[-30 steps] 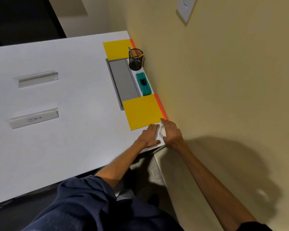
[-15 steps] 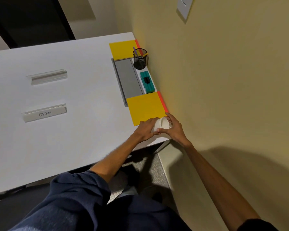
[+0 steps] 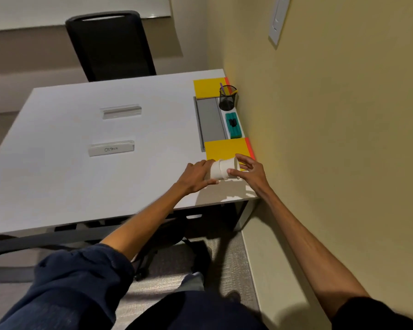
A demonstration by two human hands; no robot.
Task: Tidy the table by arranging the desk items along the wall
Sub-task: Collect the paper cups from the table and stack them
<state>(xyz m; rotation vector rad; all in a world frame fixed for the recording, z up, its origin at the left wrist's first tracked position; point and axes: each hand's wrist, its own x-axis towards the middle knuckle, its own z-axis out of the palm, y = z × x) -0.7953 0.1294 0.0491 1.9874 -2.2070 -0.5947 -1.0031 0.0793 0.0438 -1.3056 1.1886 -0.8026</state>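
A stack of white paper cups (image 3: 221, 169) lies on its side, lifted just above the near right corner of the white table (image 3: 57, 144). My left hand (image 3: 194, 176) grips its base end. My right hand (image 3: 249, 171) holds its open rim between thumb and fingers. Along the wall stand a yellow pad (image 3: 227, 150), a teal eraser (image 3: 234, 125), a black mesh pen cup (image 3: 227, 97) and a second yellow pad (image 3: 206, 88).
Two clear acrylic name holders (image 3: 121, 111) (image 3: 111, 148) sit mid-table. A grey cable tray lid (image 3: 210, 121) lies beside the eraser. A black chair (image 3: 110, 44) stands at the far side. The wall (image 3: 332, 139) runs close along the right.
Both hands have lifted the cups off the table corner and tipped them sideways. The camera has pulled back and tilted up, bringing the chair into view.
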